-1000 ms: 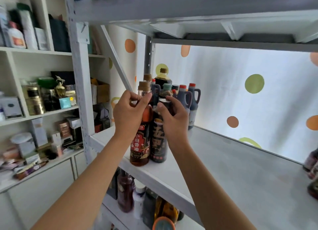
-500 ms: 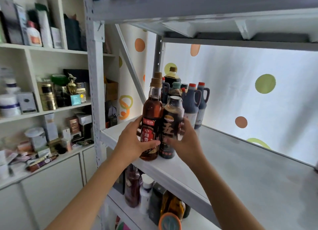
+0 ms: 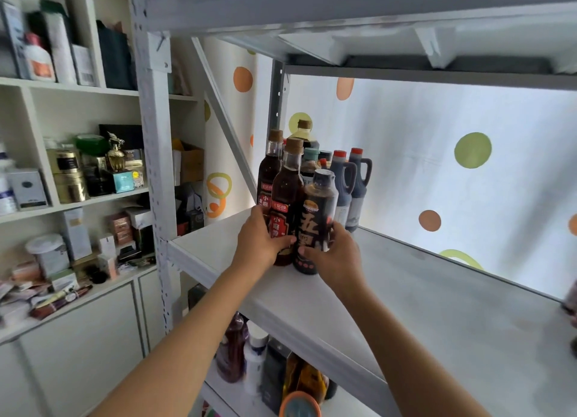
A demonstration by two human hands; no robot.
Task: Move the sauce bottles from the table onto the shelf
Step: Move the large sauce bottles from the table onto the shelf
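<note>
Two sauce bottles stand upright side by side on the white metal shelf [image 3: 437,310], near its front left corner. My left hand [image 3: 259,241] wraps the base of the brown-capped bottle with a red label [image 3: 287,192]. My right hand [image 3: 335,254] holds the lower part of the dark bottle with a black cap and large characters [image 3: 318,204]. Behind them several more sauce bottles [image 3: 346,179] cluster against the back left of the shelf, among them red-capped jugs with handles.
The shelf above [image 3: 343,14] hangs low over the bottle tops. A diagonal brace [image 3: 224,120] and an upright post [image 3: 153,154] bound the left side. More bottles [image 3: 249,357] fill the lower shelf. A dark bottle [image 3: 571,298] shows at the far right edge. Cluttered white cabinets [image 3: 71,198] stand left.
Both hands slid down from the bottle necks to the bases. The two bottles have moved deeper onto the shelf, closer to the cluster behind.
</note>
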